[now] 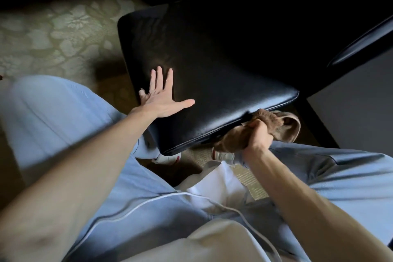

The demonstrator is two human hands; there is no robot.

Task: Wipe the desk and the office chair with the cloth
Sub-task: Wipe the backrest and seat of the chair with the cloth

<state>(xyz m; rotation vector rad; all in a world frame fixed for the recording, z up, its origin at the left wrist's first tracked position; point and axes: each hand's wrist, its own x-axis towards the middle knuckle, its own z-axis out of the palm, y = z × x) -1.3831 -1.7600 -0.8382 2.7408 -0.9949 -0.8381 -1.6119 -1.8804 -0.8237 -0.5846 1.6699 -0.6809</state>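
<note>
My left hand [161, 95] lies flat, fingers spread, on the chair [212, 66] seat; my right hand [256, 134] grips the cloth [274, 122] (brown, bunched) at the seat's near edge.

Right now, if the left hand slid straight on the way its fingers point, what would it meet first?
The left hand lies flat on the chair seat, fingers pointing across it. Only bare seat shows ahead, up to its far edge; beyond that the picture is too dark to tell.
</note>
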